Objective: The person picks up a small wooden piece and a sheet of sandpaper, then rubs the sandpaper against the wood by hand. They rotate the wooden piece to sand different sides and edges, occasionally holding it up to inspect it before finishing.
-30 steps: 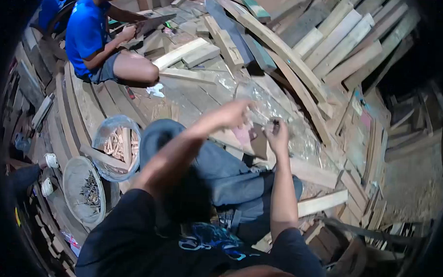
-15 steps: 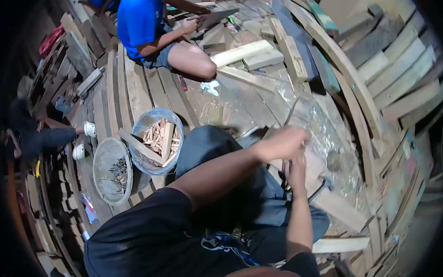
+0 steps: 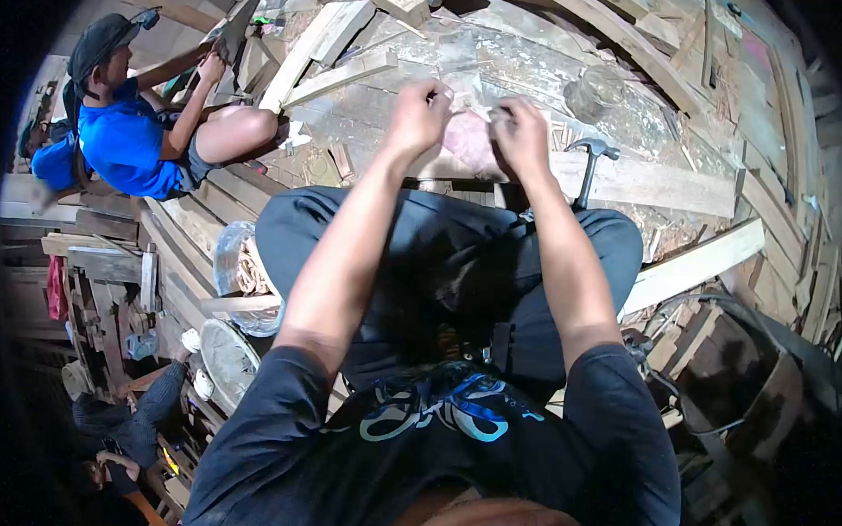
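My left hand point(image 3: 420, 119) is raised in front of my crossed legs, its fingers curled together in a pinch. Facing it at a short distance is my right hand point(image 3: 521, 135), somewhat blurred, with fingers bent inward. A thin pale sliver shows between the fingertips; I cannot tell what it is. Below and between both hands lies a pinkish patch point(image 3: 472, 142) on the work surface. A claw hammer point(image 3: 591, 167) rests just right of my right hand, its head on a plank point(image 3: 656, 185) and its handle pointing toward my right knee.
Left of my knee stand a clear bucket point(image 3: 228, 261) of small wood pieces and a grey tub point(image 3: 228, 363). A person in blue point(image 3: 128, 146) sits at upper left with a saw. Another person point(image 3: 137, 415) is at lower left. Timber point(image 3: 699, 263) lies at right.
The view has swung, bringing my hands to the upper middle. They were close together, one above the other, beside my right leg; now they are apart side by side. The hammer shows clearly.
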Available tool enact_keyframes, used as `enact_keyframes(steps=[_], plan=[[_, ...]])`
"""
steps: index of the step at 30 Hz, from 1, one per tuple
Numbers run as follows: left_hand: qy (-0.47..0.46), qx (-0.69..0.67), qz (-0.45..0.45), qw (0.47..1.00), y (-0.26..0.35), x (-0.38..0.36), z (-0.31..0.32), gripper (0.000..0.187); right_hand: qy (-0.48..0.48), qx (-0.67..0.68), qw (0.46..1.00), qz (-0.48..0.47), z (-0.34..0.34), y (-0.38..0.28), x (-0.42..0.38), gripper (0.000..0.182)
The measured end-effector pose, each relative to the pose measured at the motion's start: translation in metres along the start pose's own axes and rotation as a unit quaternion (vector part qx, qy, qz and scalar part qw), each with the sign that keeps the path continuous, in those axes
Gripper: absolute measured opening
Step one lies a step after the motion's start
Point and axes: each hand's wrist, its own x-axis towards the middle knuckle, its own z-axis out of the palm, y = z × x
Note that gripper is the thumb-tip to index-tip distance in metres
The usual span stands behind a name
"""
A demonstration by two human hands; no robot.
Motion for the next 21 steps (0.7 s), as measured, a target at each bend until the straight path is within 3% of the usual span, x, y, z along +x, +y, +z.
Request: enact_keyframes(steps=[2, 3, 6, 9, 11, 21], plan=[[0.074, 0.077, 0.003, 0.994, -0.012, -0.005, 0.032, 0.02, -0.062, -0.063, 0.995, -0.052, 0.01, 0.007, -0.007, 0.02], [0.034, 0.045, -0.036, 0.998, -0.021, -0.007, 0.045, 0.019, -0.061, -0.063, 0.992, -0.096, 0.017, 0.016, -0.01, 0.022], [0.038, 0.113, -0.001, 0.993, -0.039, -0.036, 0.077, 0.015, -0.078, -0.109, 0.984, -0.121, 0.022, 0.036, -0.028, 0.024], [0.024, 0.135, 0.048, 0.989, -0.035, -0.051, 0.079, 0.009, -0.023, -0.149, 0.979, -0.138, 0.03, 0.038, -0.036, 0.023], [0.027, 0.146, 0.1, 0.984, -0.038, -0.05, 0.078, 0.008, -0.034, -0.174, 0.977, -0.122, 0.034, 0.037, -0.033, 0.019], [0.04, 0.159, 0.073, 0.984, -0.042, -0.046, 0.09, 0.009, -0.063, -0.173, 0.981, -0.058, 0.031, 0.03, -0.031, 0.013]])
